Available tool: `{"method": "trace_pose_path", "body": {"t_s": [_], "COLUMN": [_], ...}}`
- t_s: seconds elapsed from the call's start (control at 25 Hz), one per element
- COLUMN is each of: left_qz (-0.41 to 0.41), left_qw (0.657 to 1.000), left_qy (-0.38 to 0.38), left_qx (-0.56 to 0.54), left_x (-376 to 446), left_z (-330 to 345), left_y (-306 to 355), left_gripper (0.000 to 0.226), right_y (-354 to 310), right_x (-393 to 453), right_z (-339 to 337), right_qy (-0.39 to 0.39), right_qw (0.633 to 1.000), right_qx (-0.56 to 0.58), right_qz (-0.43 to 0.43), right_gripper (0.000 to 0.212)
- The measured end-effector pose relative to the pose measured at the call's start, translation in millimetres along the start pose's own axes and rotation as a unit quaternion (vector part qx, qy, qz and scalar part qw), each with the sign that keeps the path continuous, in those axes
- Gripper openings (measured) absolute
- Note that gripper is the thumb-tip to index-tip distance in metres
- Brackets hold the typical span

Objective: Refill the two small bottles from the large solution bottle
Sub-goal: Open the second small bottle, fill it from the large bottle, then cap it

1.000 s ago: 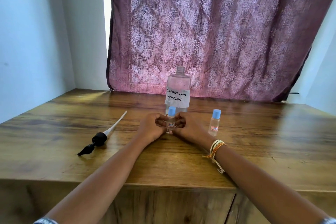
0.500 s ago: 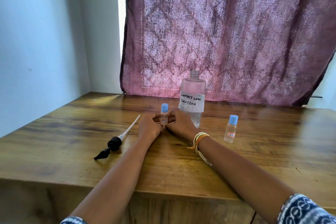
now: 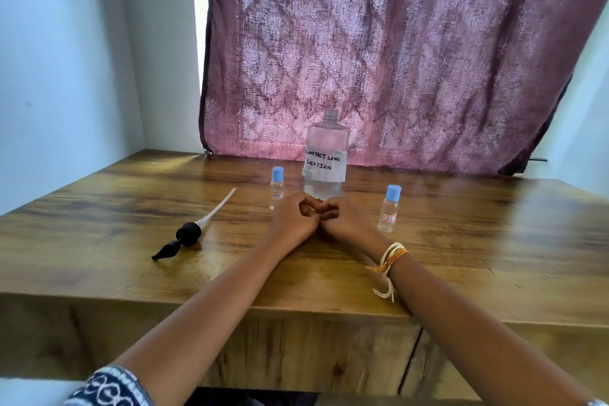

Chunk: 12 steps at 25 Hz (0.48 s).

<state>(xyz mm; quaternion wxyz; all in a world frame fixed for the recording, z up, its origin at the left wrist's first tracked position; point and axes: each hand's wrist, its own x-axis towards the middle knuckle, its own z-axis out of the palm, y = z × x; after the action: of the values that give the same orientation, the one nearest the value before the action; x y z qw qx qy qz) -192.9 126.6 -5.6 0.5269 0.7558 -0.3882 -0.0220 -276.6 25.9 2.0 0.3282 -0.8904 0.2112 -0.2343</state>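
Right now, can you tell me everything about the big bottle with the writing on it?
The big bottle is clear, plastic-looking, with rounded shoulders and a threaded neck with no cap on. A white label taped across its middle reads "CONTACT LENS SOLUTION" in black handwriting. It looks to hold clear liquid, though the level is hard to tell. It stands upright on the wooden table, near the back before the curtain, behind both hands, which hide its base. Nothing visibly touches it besides the table.

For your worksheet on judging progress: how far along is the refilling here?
Done: the big bottle stands open, its pump lying on the table. In hand: nothing; the left hand and right hand rest curled together. Left: both small bottles remain capped, so uncapping and pouring.
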Motion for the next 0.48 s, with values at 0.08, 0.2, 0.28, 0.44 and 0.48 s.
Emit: {"method": "trace_pose_path", "body": {"t_s": [0.08, 0.2, 0.28, 0.44, 0.48], "left_qz": [0.022, 0.04, 0.04, 0.019, 0.021], "left_qw": [0.999, 0.996, 0.995, 0.994, 0.993], "left_qy": [-0.026, -0.073, -0.092, -0.111, -0.117], "left_qx": [0.002, 0.019, 0.017, -0.012, -0.01], "left_x": [-3, -5, -5, 3, 5], "left_z": [14, 36, 51, 72, 75], "left_y": [8, 17, 23, 38, 41], "left_gripper": [0.014, 0.016, 0.016, 0.043, 0.049], "right_y": [8, 20, 27, 37, 40], "right_x": [-19, -43, -54, -52, -48], "right_z": [-18, -38, -50, -75, -80], "right_qy": [0.034, 0.127, 0.198, 0.297, 0.293], "right_qw": [0.999, 0.991, 0.975, 0.954, 0.955], "right_qx": [0.022, -0.029, -0.098, -0.047, -0.02], "right_qz": [0.018, -0.012, -0.036, 0.012, 0.036], "right_gripper": [0.017, 0.008, 0.007, 0.012, 0.019]}}
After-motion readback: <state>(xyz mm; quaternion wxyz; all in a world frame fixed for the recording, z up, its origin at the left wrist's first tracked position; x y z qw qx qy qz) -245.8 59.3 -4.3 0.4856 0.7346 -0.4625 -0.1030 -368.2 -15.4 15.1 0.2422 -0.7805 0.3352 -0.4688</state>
